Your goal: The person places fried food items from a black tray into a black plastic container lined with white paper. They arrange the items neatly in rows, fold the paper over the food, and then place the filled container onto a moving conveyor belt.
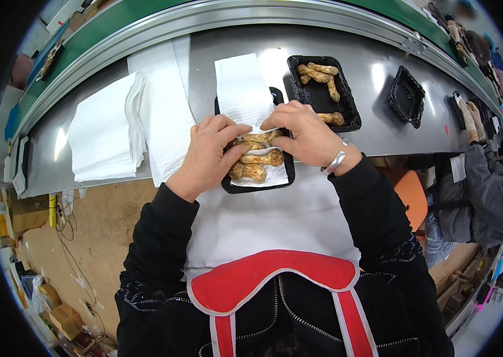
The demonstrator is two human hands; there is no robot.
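Near the table's front edge, a black plastic tray [257, 189] lined with white paper holds several brown-and-cream mushrooms, lying sideways in rows. One mushroom [262, 157] and a stubby one [248, 172] lie in the front part. Behind them, my left hand [211, 152] curls its thumb and forefinger around the left end of the rear mushrooms. From the other side my right hand [309, 135] pinches their right end. A white paper sheet [242, 89] runs from under my fingertips over the tray's far rim. My fingers partly hide the rear mushrooms.
A second black tray [351, 104] with several mushrooms stands behind to the right, and a smaller black tray [406, 98] lies farther right. Stacked white paper sheets [105, 131] lie at left. A metal rail [251, 13] borders the table's far side. A co-worker [477, 190] sits at right.
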